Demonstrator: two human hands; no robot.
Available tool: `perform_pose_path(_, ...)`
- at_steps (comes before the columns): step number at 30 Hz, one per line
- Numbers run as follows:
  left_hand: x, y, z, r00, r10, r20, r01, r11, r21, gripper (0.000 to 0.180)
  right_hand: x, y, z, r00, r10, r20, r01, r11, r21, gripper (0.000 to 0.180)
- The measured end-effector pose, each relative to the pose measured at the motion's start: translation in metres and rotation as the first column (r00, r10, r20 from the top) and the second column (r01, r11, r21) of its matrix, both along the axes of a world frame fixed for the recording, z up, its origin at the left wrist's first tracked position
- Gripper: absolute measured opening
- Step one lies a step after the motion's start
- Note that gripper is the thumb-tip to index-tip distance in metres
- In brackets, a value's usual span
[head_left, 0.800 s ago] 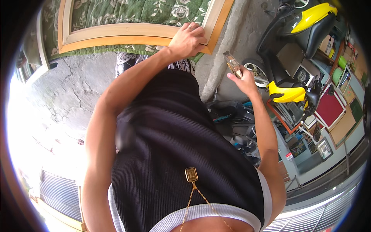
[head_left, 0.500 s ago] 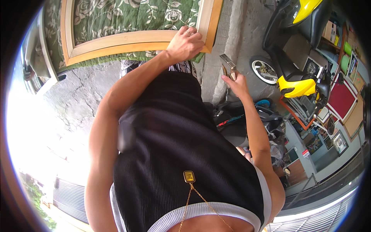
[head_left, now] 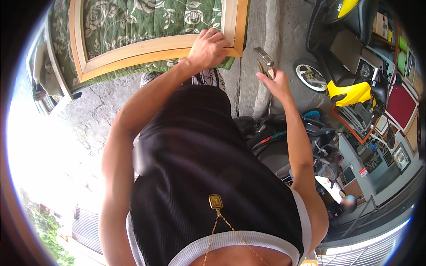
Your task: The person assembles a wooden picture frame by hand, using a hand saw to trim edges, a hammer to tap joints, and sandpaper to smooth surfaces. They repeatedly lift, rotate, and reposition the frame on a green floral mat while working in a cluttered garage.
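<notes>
A pale wooden frame (head_left: 146, 48) with an orange-brown outer edge lies flat on a green quilted cloth (head_left: 146, 20) patterned with roses. My left hand (head_left: 208, 48) is at its near right corner, with the fingers curled over the inner edge of the wood. Off to the right of that corner, my right hand (head_left: 277, 84) is wrapped round a silver metal staple gun (head_left: 265, 57). The staple gun is held in the air, apart from the frame, and its handle is partly hidden by my fingers.
A yellow and black scooter (head_left: 350, 94) stands at the right, beside shelves and leaning picture frames (head_left: 401, 106). A dark motorbike (head_left: 275, 142) is close by my right arm. Another person (head_left: 344, 206) is at the lower right. Cracked concrete (head_left: 106, 99) lies below the cloth.
The view has shifted slightly, so the frame sits a little farther left and the scooter farther right. My right hand with the staple gun is slightly higher; the left keeps its hold.
</notes>
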State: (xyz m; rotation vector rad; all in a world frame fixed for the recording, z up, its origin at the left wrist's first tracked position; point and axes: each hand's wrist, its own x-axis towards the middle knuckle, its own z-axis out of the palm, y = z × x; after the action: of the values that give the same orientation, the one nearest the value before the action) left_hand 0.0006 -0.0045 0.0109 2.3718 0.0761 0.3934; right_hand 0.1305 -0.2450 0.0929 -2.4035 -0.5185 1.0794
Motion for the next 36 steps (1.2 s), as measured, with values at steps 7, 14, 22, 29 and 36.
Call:
perform_pose_path(7, -0.009, -0.014, 0.003, 0.998, 0.047, -0.031, -0.046, 0.998, 0.031, 0.017, 0.008, 0.02, 0.002, 0.995, 0.098, 0.0, -0.098, 0.995, -0.018, 0.043)
perform_pose_path(14, -0.018, -0.014, 0.003, 0.999, 0.042, -0.013, -0.044, 0.983, -0.176, 0.02, 0.015, 0.026, 0.005, 0.98, 0.198, -0.003, -0.198, 0.98, -0.037, 0.045)
perform_pose_path(22, 0.001, -0.001, 0.0, 0.987, 0.152, -0.053, -0.156, 0.985, -0.069, 0.041, 0.03, 0.067, 0.014, 0.844, 0.535, -0.041, -0.536, 0.84, -0.08, 0.044)
perform_pose_path(29, 0.005, -0.003, -0.004, 0.985, 0.162, -0.064, -0.169, 0.98, -0.108, 0.032, 0.044, 0.092, 0.015, 0.736, 0.675, -0.059, -0.673, 0.719, -0.173, 0.043)
perform_pose_path(36, 0.006, -0.004, -0.009, 0.976, 0.207, -0.066, -0.214, 0.967, -0.141, 0.029, 0.05, 0.106, 0.013, 0.672, 0.739, -0.061, -0.732, 0.648, -0.211, 0.041)
